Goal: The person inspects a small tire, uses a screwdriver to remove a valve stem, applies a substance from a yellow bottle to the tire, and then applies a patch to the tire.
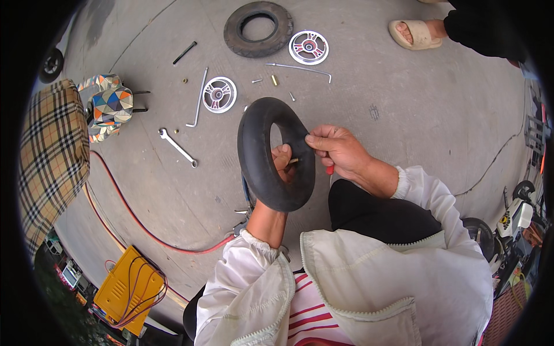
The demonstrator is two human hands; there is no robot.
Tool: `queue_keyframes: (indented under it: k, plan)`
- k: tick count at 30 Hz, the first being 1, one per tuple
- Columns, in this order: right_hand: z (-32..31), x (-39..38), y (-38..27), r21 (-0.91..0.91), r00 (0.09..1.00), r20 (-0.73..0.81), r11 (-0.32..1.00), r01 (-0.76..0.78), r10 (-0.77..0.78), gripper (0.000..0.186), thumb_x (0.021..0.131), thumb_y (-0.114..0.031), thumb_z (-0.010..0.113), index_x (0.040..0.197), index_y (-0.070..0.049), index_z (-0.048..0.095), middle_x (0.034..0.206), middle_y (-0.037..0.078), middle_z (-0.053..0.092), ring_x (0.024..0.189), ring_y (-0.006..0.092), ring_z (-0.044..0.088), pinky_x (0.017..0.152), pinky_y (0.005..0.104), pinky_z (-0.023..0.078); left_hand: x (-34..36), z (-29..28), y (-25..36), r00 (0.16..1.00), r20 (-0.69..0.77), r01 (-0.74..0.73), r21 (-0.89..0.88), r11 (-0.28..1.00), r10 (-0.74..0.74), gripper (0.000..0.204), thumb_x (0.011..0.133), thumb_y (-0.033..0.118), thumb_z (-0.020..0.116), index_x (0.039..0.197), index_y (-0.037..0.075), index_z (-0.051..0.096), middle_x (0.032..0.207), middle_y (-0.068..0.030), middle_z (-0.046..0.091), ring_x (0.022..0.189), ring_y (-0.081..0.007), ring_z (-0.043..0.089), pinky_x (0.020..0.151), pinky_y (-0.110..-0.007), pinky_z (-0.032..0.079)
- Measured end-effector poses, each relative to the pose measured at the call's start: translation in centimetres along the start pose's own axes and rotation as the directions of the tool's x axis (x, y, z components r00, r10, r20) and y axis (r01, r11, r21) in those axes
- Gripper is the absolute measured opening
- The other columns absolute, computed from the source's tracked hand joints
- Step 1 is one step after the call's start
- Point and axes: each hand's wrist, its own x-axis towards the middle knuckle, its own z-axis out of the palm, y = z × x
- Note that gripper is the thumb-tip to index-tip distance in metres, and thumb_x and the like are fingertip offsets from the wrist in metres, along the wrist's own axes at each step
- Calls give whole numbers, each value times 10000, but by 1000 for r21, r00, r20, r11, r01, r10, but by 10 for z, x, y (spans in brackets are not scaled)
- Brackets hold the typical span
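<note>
A black inner tube [255,150] is held upright in the middle of the view. My left hand [281,161] grips it from below and behind, its thumb showing in the opening beside a small brass-coloured valve stem [294,161]; its other fingers are mostly hidden. My right hand [337,150] pinches the tube's right side between thumb and fingers. A small red object [329,169] shows under the right fingers; I cannot tell whether they hold it. A metal tool on a hose [242,219] lies behind my left wrist, partly hidden.
On the concrete floor [392,115] lie a tyre [235,36], wheel rims [302,55], bent rods [306,68], small parts and a wrench [178,149]. Left are plaid fabric [49,155], a red hose [133,213] and a yellow case [115,294]. A sandalled foot [407,36] is at top right.
</note>
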Motion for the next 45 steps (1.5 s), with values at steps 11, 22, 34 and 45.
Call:
queue_keyframes:
  k: [11, 22, 34, 45]
  plan:
    - [-3, 0, 0, 33, 1000, -3, 999, -11, 11, 114, 993, -142, 688, 958, -37, 660, 771, -31, 548, 590, 40, 414, 446, 212, 282, 0, 9, 2, 990, -140, 47, 182, 982, -21, 87, 1030, 140, 595, 1098, 92, 620, 966, 6, 601, 837, -99, 565, 741, -222, 484]
    - [3, -4, -5, -8, 1000, -7, 1000, 6, -6, 117, 978, -129, 700, 964, -19, 662, 781, -25, 573, 583, 34, 408, 451, 210, 272, 2, 0, 4, 998, -65, 3, 267, 964, 14, 79, 1027, 151, 605, 967, 100, 615, 824, 33, 557, 696, -81, 514, 595, -228, 426]
    - [11, -8, -12, -138, 989, 85, 981, 135, -125, 133, 987, -163, 699, 974, -39, 655, 729, -38, 562, 511, 29, 389, 427, 215, 289, -10, 3, 15, 995, -29, -92, -59, 994, 91, 82, 992, 194, 717, 1023, 148, 656, 851, 68, 562, 712, -51, 483, 627, -211, 400]
    - [9, -3, -3, -158, 990, 85, 979, 125, -113, 144, 995, -174, 693, 967, -46, 634, 689, -39, 524, 473, 32, 374, 395, 228, 276, -6, 0, 16, 991, 20, -136, 12, 991, 135, 179, 1030, 196, 610, 861, 155, 568, 728, 84, 472, 594, -40, 434, 522, -220, 329]
